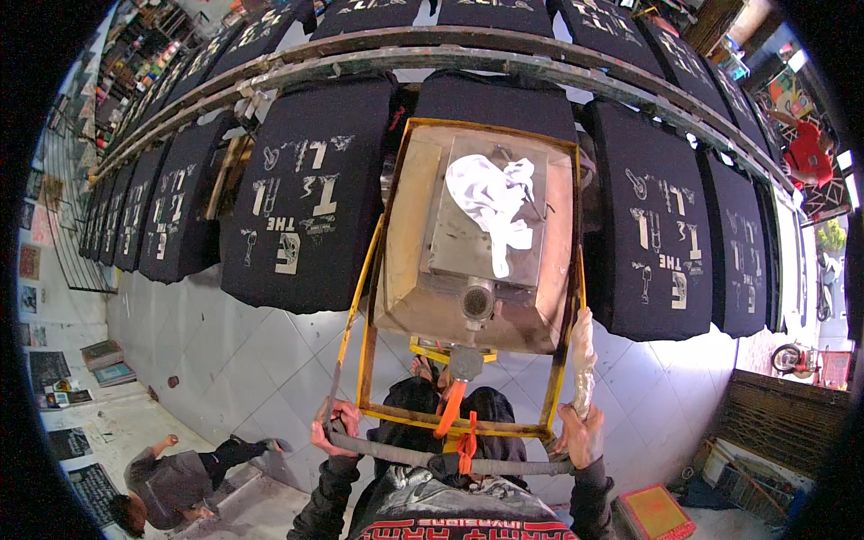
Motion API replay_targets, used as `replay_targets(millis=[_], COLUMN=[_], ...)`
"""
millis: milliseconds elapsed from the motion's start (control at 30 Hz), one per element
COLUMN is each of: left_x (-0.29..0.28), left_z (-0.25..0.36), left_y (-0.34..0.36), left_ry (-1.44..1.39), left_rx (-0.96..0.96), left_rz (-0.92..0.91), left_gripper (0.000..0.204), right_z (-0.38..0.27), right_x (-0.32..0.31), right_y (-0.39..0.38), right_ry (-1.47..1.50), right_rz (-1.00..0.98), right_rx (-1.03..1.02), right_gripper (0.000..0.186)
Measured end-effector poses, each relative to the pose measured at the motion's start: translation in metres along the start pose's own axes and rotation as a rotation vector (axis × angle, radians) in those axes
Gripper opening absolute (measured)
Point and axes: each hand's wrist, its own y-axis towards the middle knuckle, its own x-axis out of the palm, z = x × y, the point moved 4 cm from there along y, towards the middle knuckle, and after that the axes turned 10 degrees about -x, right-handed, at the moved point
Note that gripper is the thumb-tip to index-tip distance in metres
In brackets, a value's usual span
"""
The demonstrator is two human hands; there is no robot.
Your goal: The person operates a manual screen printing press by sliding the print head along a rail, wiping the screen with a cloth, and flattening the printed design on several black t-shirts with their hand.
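Note:
My left hand [339,426] is closed round the left end of a grey-wrapped handle bar [405,453]. At the bar's right end, my right hand [580,435] is closed too, just below a pale wrapped tube [583,364]. The bar belongs to a yellow metal frame [364,364] that carries a wide tan hood [409,207]. On top of the hood sits a metal box [450,247] with a crumpled white cloth [486,202] on it. A pipe fitting [477,301] projects towards me, and an orange hose [452,405] hangs below it.
Black printed T-shirts [301,193] lie on boards in rows to both sides, with another shirt [652,216] close right of the hood. Long rails [432,58] run behind. A person [180,481] is on the floor at lower left; another in red [810,153] stands far right. A yellow-and-red screen frame [655,513] lies lower right.

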Motion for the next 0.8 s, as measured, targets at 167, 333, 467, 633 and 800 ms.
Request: replay_targets(millis=[167, 333, 467, 633, 800], left_x=[0.004, 0.002, 0.007, 0.009, 0.005], left_z=[0.004, 0.003, 0.009, 0.007, 0.004], left_y=[0.003, 0.004, 0.004, 0.005, 0.007], left_ry=[0.069, 0.059, 0.044, 0.022, 0.061], left_rx=[0.074, 0.060, 0.047, 0.064, 0.062], left_rz=[-0.035, -0.018, -0.054, -0.012, -0.016], left_gripper=[0.065, 0.066, 0.065, 0.063, 0.063], right_z=[0.002, 0.004, 0.008, -0.003, -0.001], right_x=[0.002, 0.000, 0.000, 0.002, 0.000], right_y=[0.003, 0.000, 0.000, 0.000, 0.001], right_ry=[0.034, 0.036, 0.025, 0.004, 0.039], right_rz=[-0.009, -0.022, -0.025, -0.048, -0.038], right_rx=[-0.033, 0.019, -0.049, -0.052, -0.059], right_gripper=[0.022, 0.023, 0.024, 0.025, 0.024])
